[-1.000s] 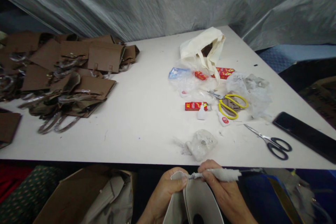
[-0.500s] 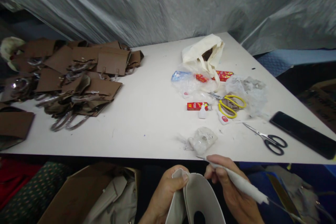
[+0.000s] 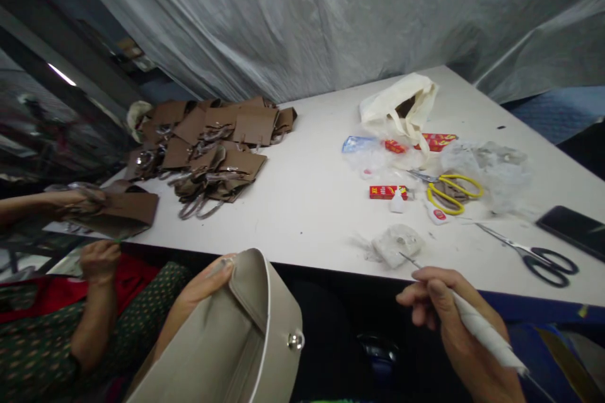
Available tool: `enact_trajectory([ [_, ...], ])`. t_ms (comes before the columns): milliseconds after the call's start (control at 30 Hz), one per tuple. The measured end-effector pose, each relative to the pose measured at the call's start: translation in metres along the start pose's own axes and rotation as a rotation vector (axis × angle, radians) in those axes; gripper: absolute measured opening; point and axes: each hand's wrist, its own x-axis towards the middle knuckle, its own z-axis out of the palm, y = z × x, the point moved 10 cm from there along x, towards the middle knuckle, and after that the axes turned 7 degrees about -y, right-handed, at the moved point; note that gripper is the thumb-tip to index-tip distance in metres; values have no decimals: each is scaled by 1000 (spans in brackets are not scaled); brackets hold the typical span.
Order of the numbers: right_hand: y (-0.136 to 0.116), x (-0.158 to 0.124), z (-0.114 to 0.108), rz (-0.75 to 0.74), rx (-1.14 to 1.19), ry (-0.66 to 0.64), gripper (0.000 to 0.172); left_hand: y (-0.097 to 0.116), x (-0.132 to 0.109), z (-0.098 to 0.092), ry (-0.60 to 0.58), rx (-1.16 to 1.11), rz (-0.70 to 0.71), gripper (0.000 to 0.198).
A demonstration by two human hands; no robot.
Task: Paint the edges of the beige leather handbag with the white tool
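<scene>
My left hand (image 3: pixel 208 286) is closed on the edge of a beige handbag (image 3: pixel 278 321), which is tilted with its mouth towards me and shows a round silver stud on its side. Most of my left fingers are hidden behind the bag. Held like a pen in my right hand (image 3: pixel 454 312) is a slim tool with a white-wrapped handle (image 3: pixel 489 337) and a thin metal tip. That tip points at a clear plastic bag of small parts (image 3: pixel 399 245) near the table's front edge. A gap separates the tool from the handbag.
Brown handbags (image 3: pixel 255 123) are piled at the table's left. A co-worker's hand (image 3: pixel 99 261) is beside another brown bag (image 3: pixel 135 208). Yellow-handled scissors (image 3: pixel 454 192), black-handled scissors (image 3: pixel 548 264), red boxes (image 3: pixel 385 192), a white cloth bag (image 3: pixel 387 101) and a phone (image 3: pixel 571 230) lie to the right.
The view has swung left, bringing a co-worker into sight. My left hand has moved left with the handbag, turning it. My right hand, still with the tool, is now farther from the bag.
</scene>
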Motion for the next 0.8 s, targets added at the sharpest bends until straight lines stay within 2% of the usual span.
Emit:
enact_trajectory([
  [100,1,-3,28,33,-1,-125,29,28,-11,-21,13,14,-4,41],
  [200,-4,-11,58,0,-35,-265,23,40,-25,-32,106,34,106,52],
  [267,-10,-19,73,-53,-32,-359,17,32,-35,-34,197,51,188,53],
  [367,-20,-34,82,-134,-57,-447,14,5,-47,-33,314,85,284,46],
  [533,-25,-45,68,-268,-242,-376,29,-30,-56,-30,393,153,383,34],
  [700,-36,-50,76,-424,-416,-474,28,-36,-62,-29,420,226,395,29],
  [800,-33,-50,92,-371,-532,-598,19,-33,-66,-24,410,270,418,28],
])
